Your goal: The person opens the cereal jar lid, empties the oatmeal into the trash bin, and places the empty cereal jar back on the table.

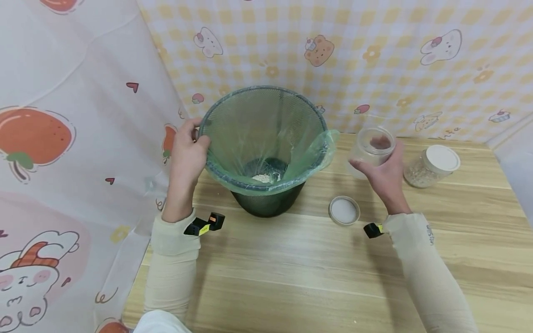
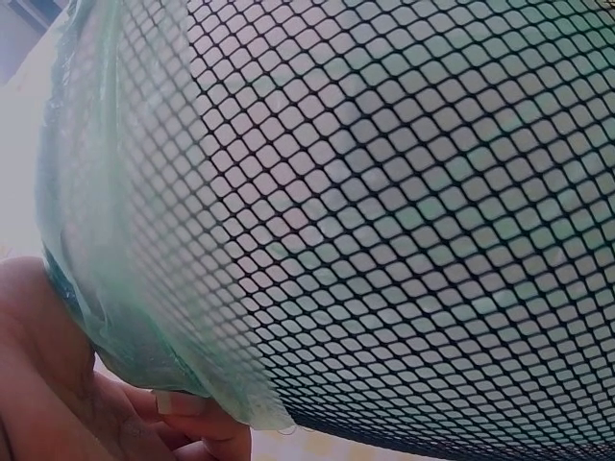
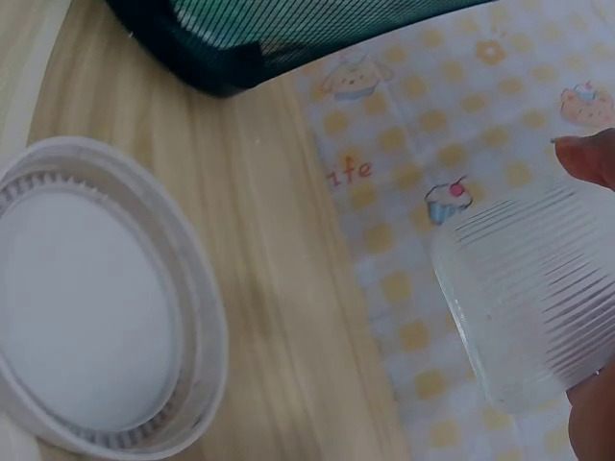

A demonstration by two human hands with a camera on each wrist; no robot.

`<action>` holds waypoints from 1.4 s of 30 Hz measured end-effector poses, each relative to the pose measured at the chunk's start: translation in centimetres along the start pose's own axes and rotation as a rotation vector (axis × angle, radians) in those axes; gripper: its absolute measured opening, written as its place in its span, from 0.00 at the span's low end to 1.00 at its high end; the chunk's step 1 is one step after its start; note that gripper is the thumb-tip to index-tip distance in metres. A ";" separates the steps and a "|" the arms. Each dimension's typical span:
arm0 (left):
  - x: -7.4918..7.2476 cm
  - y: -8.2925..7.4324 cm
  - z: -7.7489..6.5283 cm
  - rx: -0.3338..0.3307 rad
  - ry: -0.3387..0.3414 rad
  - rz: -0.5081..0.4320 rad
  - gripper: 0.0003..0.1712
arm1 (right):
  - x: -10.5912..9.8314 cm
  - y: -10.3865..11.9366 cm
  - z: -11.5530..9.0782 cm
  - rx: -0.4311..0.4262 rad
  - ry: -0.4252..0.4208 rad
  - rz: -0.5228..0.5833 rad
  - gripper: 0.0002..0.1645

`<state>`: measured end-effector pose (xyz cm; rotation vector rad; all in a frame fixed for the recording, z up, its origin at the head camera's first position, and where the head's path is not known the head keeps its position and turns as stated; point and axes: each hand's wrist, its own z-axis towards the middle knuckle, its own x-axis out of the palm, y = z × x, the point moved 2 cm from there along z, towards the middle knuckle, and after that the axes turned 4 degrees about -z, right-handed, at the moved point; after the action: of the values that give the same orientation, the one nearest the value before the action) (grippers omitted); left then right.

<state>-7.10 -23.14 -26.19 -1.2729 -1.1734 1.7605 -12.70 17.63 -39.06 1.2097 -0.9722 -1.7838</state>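
My left hand (image 1: 189, 150) grips the left rim of a dark mesh wastebasket (image 1: 268, 203) lined with a thin green plastic bag (image 1: 258, 120). In the left wrist view its fingers (image 2: 207, 423) curl round the bag's folded edge on the rim. A small pale heap (image 1: 262, 177) lies at the bottom inside the bag. To the right of the basket, my right hand (image 1: 385, 178) holds a clear ribbed plastic jar (image 1: 368, 155) without a lid, thumb and fingers round its sides. The right wrist view shows the jar (image 3: 528, 298) raised above the table, with no contents visible.
A white screw lid (image 1: 343, 210) lies inner side up on the wooden table (image 1: 283, 268), in front of the jar. At the right stands a lidded jar (image 1: 430, 166) of pale flakes. Patterned cloth (image 1: 266, 41) hangs behind and at the left.
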 end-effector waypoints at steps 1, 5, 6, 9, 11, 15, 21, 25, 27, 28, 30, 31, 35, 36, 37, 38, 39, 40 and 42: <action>0.0 0.0 0.0 0.001 0.000 0.000 0.23 | 0.1 -0.2 0.0 0.006 0.007 -0.001 0.51; 0.0 -0.1 0.0 0.002 -0.005 -0.005 0.23 | 0.3 -1.1 0.0 0.020 0.023 -0.008 0.52; 0.0 -0.1 0.0 0.002 -0.005 -0.006 0.23 | 0.4 -1.3 0.0 0.023 0.029 -0.006 0.53; 0.0 -0.1 -0.1 0.000 -0.004 -0.006 0.23 | 0.6 -1.7 -0.1 0.030 0.041 -0.015 0.53; -0.1 -0.2 -0.1 0.001 0.000 -0.008 0.23 | 0.8 -2.0 -0.2 0.039 0.052 -0.015 0.53; 0.0 -0.2 -0.2 0.001 0.003 -0.015 0.22 | 0.9 -2.5 -0.4 0.048 0.068 -0.010 0.54; -0.1 -0.1 -0.1 -0.003 -0.004 -0.021 0.23 | 1.3 -3.2 -0.7 0.062 0.099 -0.014 0.54; 0.0 -0.2 -0.1 -0.003 -0.001 -0.021 0.23 | 1.5 -3.7 -1.0 0.073 0.118 -0.023 0.56; 0.0 -0.2 -0.1 -0.003 0.001 -0.017 0.23 | 1.6 -4.0 -1.2 0.083 0.126 -0.035 0.57; 0.0 -0.2 -0.1 -0.003 0.000 -0.013 0.23 | 1.7 -4.1 -1.3 0.088 0.130 -0.040 0.58; 0.0 -0.2 0.0 -0.001 -0.001 -0.008 0.23 | 1.9 -4.4 -1.5 0.102 0.136 -0.056 0.58; 0.0 -0.2 0.0 0.001 -0.001 -0.009 0.23 | 2.0 -4.5 -1.6 0.112 0.140 -0.063 0.58; 0.1 -0.1 0.0 0.001 -0.001 -0.013 0.23 | 2.2 -4.8 -2.0 0.131 0.148 -0.073 0.58; 0.1 -0.1 0.0 -0.001 -0.002 -0.014 0.23 | 2.3 -4.9 -2.1 0.130 0.150 -0.073 0.58; 0.1 -0.1 0.0 -0.002 -0.005 -0.014 0.23 | 2.3 -4.9 -2.2 0.128 0.149 -0.071 0.58; 0.1 0.0 0.0 -0.003 -0.007 -0.015 0.23 | 2.3 -4.9 -2.2 0.123 0.149 -0.071 0.58; 0.1 0.0 0.0 -0.003 -0.009 -0.016 0.23 | 2.3 -4.9 -2.3 0.118 0.147 -0.069 0.58; 0.1 0.0 0.0 -0.003 -0.011 -0.018 0.23 | 2.4 -4.8 -2.3 0.116 0.146 -0.065 0.58; 0.0 0.0 0.0 -0.002 -0.011 -0.020 0.23 | 2.4 -4.7 -2.5 0.117 0.149 -0.046 0.56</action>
<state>-7.11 -23.11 -26.23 -1.2497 -1.1912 1.7543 -11.79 17.10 -44.80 1.4272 -0.9793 -1.6640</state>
